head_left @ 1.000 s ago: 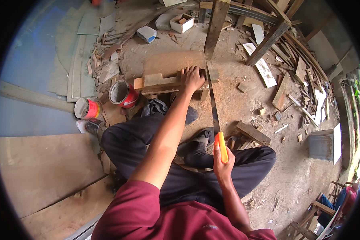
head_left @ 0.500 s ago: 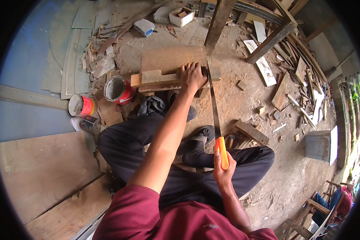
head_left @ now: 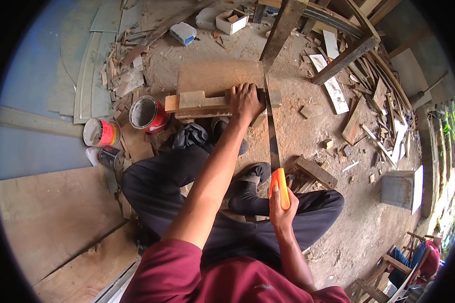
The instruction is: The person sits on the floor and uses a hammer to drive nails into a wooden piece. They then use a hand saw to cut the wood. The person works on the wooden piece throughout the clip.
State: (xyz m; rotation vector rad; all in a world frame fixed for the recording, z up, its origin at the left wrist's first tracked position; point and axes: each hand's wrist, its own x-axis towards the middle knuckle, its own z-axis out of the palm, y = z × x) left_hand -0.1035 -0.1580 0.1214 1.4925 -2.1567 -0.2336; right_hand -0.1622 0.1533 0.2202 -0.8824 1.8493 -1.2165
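Observation:
My right hand (head_left: 282,212) is closed around the orange handle of a handsaw (head_left: 272,132). The long dark blade points away from me and crosses the right end of a wooden piece. My left hand (head_left: 246,105) is closed over that notched wooden piece (head_left: 199,100), close beside the blade, with its fingers curled over the far side. The piece lies crosswise on a low wooden bench (head_left: 220,74). How deep the blade sits in the wood cannot be made out.
Left of my legs stand a red paint bucket (head_left: 159,118), a smaller red can (head_left: 100,133) and a dark can (head_left: 111,157). A wooden frame leg (head_left: 282,33) rises behind the bench. Wood scraps (head_left: 313,171) lie to the right, near a grey box (head_left: 397,188). A person (head_left: 429,260) is at far right.
My right hand and the saw have moved slightly forward, away from me. My left hand stays on the wooden piece. The whole view has shifted a little.

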